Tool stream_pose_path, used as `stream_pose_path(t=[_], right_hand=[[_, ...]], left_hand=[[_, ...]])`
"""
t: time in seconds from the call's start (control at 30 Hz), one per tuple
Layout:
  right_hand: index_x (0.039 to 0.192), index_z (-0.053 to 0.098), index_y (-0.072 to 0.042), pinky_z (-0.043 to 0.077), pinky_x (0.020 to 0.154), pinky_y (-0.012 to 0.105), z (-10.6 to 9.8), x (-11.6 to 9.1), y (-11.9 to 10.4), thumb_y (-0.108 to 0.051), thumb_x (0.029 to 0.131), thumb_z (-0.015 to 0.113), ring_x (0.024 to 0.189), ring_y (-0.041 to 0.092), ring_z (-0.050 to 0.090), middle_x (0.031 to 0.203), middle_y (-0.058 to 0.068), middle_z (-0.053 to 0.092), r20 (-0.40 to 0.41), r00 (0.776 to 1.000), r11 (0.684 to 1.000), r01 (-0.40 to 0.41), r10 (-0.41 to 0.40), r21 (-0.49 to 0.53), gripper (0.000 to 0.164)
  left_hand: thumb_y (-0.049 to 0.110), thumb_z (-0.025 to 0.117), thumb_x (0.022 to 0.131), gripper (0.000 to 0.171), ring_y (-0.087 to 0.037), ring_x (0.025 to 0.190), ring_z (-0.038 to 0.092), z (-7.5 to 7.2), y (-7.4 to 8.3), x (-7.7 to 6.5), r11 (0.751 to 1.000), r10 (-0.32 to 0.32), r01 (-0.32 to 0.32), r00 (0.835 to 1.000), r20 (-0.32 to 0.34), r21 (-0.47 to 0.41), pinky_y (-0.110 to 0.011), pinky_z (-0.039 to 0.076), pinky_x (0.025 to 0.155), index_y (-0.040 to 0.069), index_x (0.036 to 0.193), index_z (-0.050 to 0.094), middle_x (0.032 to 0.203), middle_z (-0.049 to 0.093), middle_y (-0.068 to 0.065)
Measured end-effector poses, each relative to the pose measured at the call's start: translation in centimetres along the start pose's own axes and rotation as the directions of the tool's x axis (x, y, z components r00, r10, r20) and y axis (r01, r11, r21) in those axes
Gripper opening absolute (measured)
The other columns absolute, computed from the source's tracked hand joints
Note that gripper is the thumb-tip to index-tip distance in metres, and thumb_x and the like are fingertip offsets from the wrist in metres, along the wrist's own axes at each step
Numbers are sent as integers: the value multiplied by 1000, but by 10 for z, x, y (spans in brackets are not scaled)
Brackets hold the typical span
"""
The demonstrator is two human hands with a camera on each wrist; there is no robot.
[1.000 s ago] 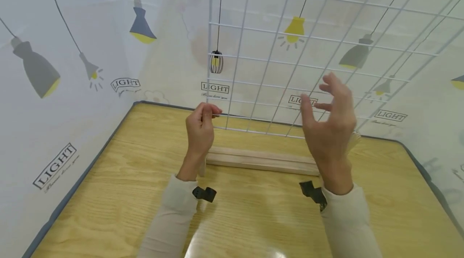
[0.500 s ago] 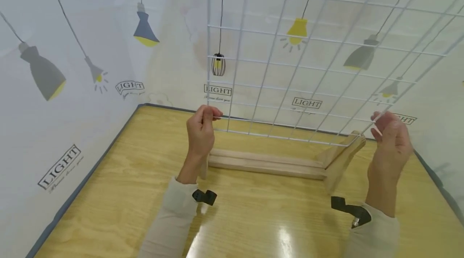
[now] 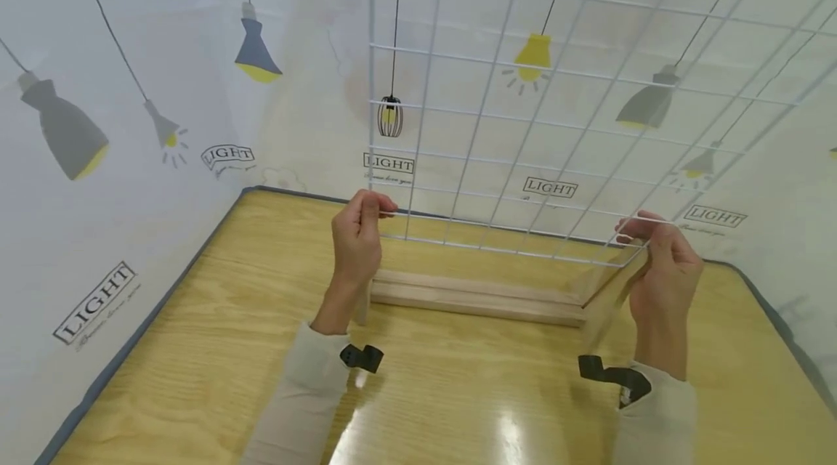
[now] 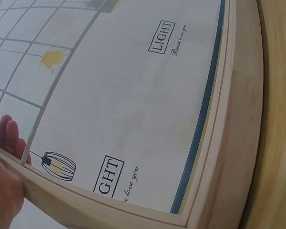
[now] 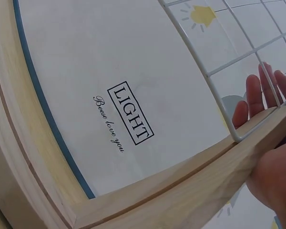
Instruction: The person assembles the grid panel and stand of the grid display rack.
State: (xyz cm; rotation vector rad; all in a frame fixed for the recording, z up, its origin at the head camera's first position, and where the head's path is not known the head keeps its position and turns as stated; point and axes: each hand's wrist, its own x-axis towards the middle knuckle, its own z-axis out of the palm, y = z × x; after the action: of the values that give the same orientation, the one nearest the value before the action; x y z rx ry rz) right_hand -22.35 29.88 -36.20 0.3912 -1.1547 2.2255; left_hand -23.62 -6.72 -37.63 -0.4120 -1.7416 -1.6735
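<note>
A white wire grid panel stands tilted above a pale wooden frame with grooved bars. My left hand holds the panel's lower left corner at the frame's left upright; in the left wrist view the fingers are behind the wires and the thumb side lies across the wood. On the other side, my right hand grips around the right upright and the panel's lower right corner. That corner meets the upright's groove, as the right wrist view shows. The panel's top lies outside the head view.
The frame rests on a wood-grain table with a dark blue edge. Behind and beside it hang white walls printed with lamps and "LIGHT" labels. Black camera mounts sit on both wrists.
My right hand has swung from in front of the grid out to the right, then back in to the panel's lower right corner and the upright. The left hand keeps its hold.
</note>
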Motion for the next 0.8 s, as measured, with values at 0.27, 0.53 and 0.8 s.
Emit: stream_pose_path(t=[0.27,0.53,0.8], right_hand=[[99,60,22,59,69,35,-2,4,-4,-7,92,66,75,32,69,76,25,70,-35,999,998,-20,23,64,31],[100,62,19,59,71,34,-2,2,-2,-13,92,63,77,29,69,78,22,71,5,999,998,-33,33,62,33],[99,60,21,59,69,34,-4,0,0,-11,91,63,74,30,68,77,24,70,-11,998,994,-56,57,93,33]], left_hand=[[5,35,107,37,-34,81,64,2,1,1,999,48,-47,998,29,-20,-28,54,78,-11,87,61,83,65,-21],[3,34,107,37,-36,80,63,0,-2,0,998,55,-55,998,22,-32,-24,52,77,-12,87,60,82,64,-21],[2,35,107,35,-32,80,64,0,-4,-3,998,47,-47,999,16,-40,-24,53,76,-11,87,61,82,64,-12]])
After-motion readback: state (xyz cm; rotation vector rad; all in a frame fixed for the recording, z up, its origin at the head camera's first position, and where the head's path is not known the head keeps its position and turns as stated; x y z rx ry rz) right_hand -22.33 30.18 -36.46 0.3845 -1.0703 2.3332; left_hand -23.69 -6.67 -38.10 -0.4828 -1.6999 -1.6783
